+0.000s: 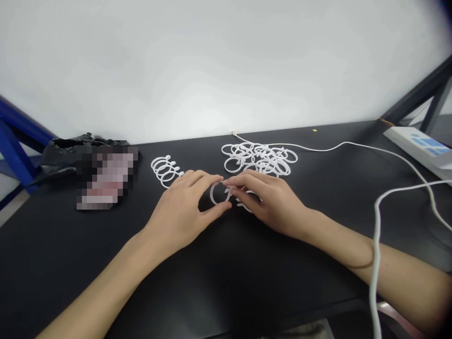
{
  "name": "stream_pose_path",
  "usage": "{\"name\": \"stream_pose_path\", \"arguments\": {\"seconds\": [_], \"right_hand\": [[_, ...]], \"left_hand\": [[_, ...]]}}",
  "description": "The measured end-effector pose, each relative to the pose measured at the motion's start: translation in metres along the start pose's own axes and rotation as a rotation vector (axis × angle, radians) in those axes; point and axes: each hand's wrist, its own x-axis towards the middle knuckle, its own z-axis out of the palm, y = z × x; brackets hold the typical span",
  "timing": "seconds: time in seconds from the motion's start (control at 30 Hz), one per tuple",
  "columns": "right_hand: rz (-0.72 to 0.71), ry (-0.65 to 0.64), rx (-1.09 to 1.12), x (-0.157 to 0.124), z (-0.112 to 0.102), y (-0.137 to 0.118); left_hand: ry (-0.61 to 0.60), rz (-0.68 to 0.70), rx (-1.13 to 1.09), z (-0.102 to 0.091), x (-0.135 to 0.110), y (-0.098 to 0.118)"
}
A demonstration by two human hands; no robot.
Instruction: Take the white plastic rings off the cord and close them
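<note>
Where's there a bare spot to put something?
Bare table shows between the left arm and right arm; another patch lies between the ring pile, thin white cable and right arm. It's crowded at the left hand, right hand and ring pile.

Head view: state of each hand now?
Left hand: partly closed, holding white ring.
Right hand: partly closed at ring's right side; hold can't be told.

Through the camera I see a white ring [212, 194] between left hand [185, 200] and right hand [275, 197], black table [197, 287] beneath, more white rings [266, 167] beyond, blue-patched white box [406, 139] far right of them.
</note>
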Motion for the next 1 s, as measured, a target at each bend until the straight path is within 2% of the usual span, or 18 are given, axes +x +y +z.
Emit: {"name": "stream_pose_path", "arguments": {"seconds": [0.33, 0.53, 0.7, 0.8, 1.0], "right_hand": [[-0.017, 0.036, 0.109, 0.002, -0.003, 0.0], [0.06, 0.074, 0.197, 0.006, -0.007, -0.007], [0.029, 0.067, 0.179, 0.004, -0.005, -0.005], [0.042, 0.058, 0.099, 0.001, -0.003, -0.001], [0.145, 0.064, 0.008, -0.001, -0.002, 0.004]], "left_hand": [[0.074, 0.065, 0.055, -0.001, -0.003, 0.003], [0.132, 0.066, 0.057, -0.002, -0.005, 0.003], [0.098, 0.042, 0.066, -0.008, -0.003, 0.006], [0.053, -0.032, 0.156, -0.013, -0.002, -0.001], [0.092, -0.115, 0.453, -0.021, -0.004, -0.031]]}}
